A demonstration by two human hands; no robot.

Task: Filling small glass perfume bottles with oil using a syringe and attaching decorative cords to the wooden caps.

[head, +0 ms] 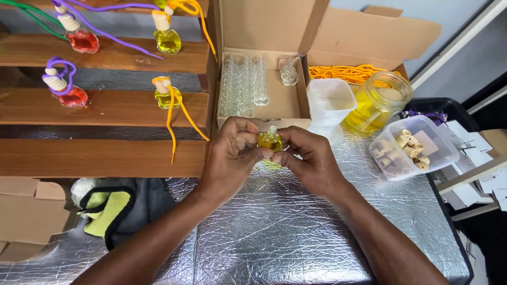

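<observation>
While the left hand (229,155) and the right hand (311,161) pinched the small bottle (270,141) of yellow liquid between their fingertips above the foil table (274,243), just before the cardboard box (264,108), a slipping finger could probably spill it.

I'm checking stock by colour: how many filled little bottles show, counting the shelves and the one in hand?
Red liquid: 2, top shelf and middle shelf.
Yellow liquid: 3, top shelf, middle shelf, and one held between left hand and right hand, bottle.
Total: 5
</observation>
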